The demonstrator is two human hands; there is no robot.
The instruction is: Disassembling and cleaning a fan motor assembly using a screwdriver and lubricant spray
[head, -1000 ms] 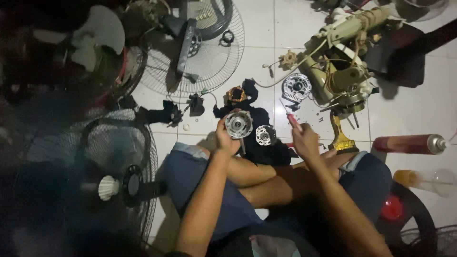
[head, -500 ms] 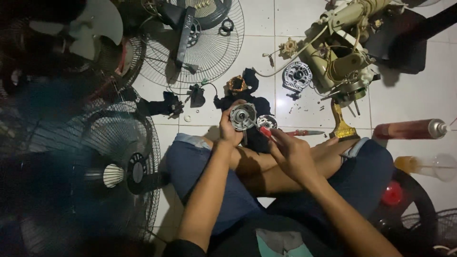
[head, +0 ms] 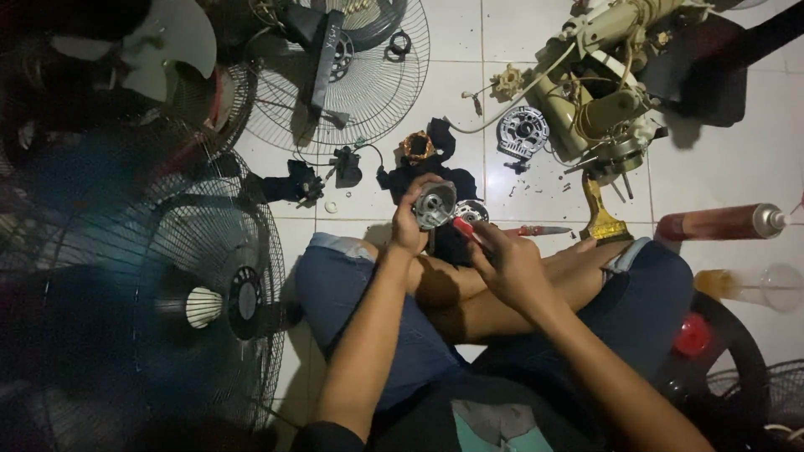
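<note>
I sit cross-legged on a white tiled floor. My left hand (head: pixel 409 224) grips a round silver motor housing (head: pixel 435 204), held up over my knees. My right hand (head: pixel 505 261) holds a small red-handled tool (head: pixel 466 230) with its tip close to the housing. A second silver motor part (head: pixel 474 212) lies on the floor just behind the housing, partly hidden. A screwdriver (head: pixel 540 230) lies on the tiles to the right of my hands.
A copper-wound stator (head: pixel 417 147) and a dark cloth lie ahead. A silver end cover (head: pixel 523 132) sits by a dismantled beige fan body (head: pixel 599 92). A wire fan guard (head: pixel 368 79) lies at the back, a whole fan (head: pixel 219 301) at left, a spray can (head: pixel 722 223) at right.
My right hand came in from the right with the red-handled tool and now sits against the housing. My left hand lifted the housing slightly nearer.
</note>
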